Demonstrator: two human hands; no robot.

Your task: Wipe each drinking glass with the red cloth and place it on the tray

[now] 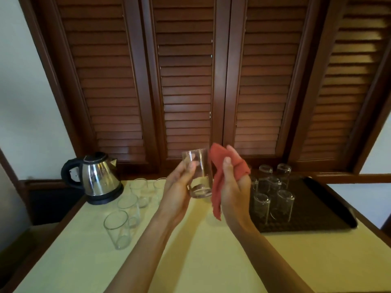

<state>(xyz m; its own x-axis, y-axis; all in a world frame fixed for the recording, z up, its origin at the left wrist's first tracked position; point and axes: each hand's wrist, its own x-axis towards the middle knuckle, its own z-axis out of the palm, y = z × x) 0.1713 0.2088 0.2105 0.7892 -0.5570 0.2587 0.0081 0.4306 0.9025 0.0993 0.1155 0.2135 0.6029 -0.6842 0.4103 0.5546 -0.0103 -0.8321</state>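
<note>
My left hand [179,187] grips a clear drinking glass [201,176], held upright above the table. Right beside it my right hand [232,182] holds the red cloth [218,163], which drapes over the fingers and hangs down past the palm. The cloth touches the glass's right side. Several upright glasses [117,228] stand on the table to the left. A dark tray [317,210] on the right carries several glasses turned upside down [282,205].
A steel electric kettle [97,176] with a black handle stands at the table's back left. The pale yellow table [190,261] has a wooden rim. Brown louvred shutters [186,81] fill the wall behind.
</note>
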